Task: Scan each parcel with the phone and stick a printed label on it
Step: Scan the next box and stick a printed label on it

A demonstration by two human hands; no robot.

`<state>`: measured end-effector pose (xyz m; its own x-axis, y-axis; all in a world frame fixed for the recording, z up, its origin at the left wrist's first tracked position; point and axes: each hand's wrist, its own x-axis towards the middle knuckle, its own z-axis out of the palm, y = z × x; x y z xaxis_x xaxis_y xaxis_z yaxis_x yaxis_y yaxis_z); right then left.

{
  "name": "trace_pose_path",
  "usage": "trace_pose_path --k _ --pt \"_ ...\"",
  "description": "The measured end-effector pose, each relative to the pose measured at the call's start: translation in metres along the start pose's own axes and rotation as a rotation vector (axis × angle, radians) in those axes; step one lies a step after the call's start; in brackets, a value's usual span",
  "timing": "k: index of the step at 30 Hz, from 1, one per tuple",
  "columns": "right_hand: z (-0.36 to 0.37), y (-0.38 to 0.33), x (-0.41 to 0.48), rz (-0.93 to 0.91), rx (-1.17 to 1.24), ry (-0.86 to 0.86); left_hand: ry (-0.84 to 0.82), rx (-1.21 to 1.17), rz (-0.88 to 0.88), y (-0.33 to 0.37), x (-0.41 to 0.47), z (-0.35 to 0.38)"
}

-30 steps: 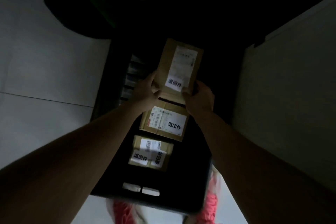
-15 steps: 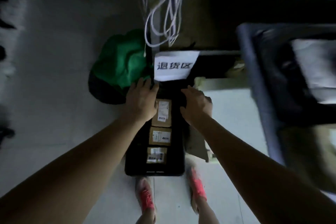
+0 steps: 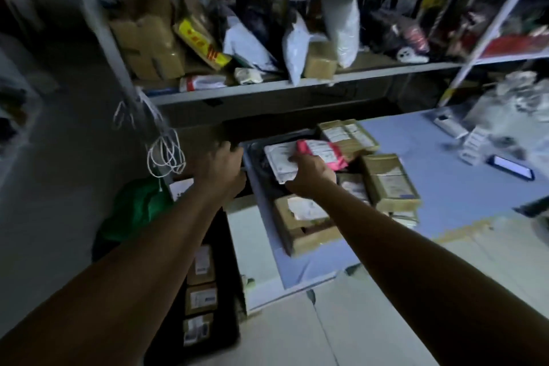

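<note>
Pressed against a flat white parcel [image 3: 277, 162], my right hand [image 3: 312, 177] grips a pink mailer parcel [image 3: 325, 153] over a dark tray at the left end of the blue table [image 3: 451, 184]. Brown cardboard parcels [image 3: 389, 183] with labels lie around it; one torn-topped box [image 3: 306, 224] sits under my right wrist. My left hand [image 3: 221, 171] hovers at the table's left corner with bent fingers and nothing visibly in it. The phone [image 3: 512, 168], screen lit, lies on the table far right. Low on the floor, a black crate [image 3: 225, 246] holds three labelled boxes [image 3: 201, 297].
A metal shelf [image 3: 267, 86] behind the table carries boxes and white mailer bags. White cords [image 3: 166, 154] hang from its post near my left hand. A green bag [image 3: 136, 208] lies on the floor left of the crate. White items [image 3: 475, 142] stand near the phone.
The view rose from the floor crate to the table. Both hands left the box set in the crate; my right hand now grips a pink parcel.
</note>
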<state>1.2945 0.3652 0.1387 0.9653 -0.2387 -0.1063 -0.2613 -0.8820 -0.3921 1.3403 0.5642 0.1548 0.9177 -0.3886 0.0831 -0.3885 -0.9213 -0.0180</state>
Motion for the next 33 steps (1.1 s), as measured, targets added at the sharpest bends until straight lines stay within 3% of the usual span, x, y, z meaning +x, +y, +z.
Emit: trace_pose_path --k 3,7,13,20,23,27,33 --pt "-0.044 0.065 -0.026 0.041 -0.022 0.021 -0.038 -0.124 0.006 0.072 -0.004 -0.011" --pt "-0.079 0.143 -0.036 0.119 0.031 0.066 -0.005 -0.102 0.044 0.152 -0.002 -0.01" --pt "-0.092 0.252 0.004 0.23 0.003 0.072 -0.078 -0.261 0.026 0.253 0.045 0.042" --pt "-0.055 0.347 0.073 0.382 0.206 0.013 -0.345 -0.885 -0.136 0.346 0.115 0.134" --pt "-0.036 0.369 0.089 0.383 0.287 -0.063 -0.418 -1.006 -0.268 0.372 0.129 0.163" --pt "-0.029 0.385 0.1 0.407 0.496 -0.03 -0.275 -1.173 -0.525 0.396 0.138 0.179" --pt "-0.073 0.429 0.131 0.289 0.644 0.018 -0.006 -1.113 -0.426 0.444 0.16 0.159"
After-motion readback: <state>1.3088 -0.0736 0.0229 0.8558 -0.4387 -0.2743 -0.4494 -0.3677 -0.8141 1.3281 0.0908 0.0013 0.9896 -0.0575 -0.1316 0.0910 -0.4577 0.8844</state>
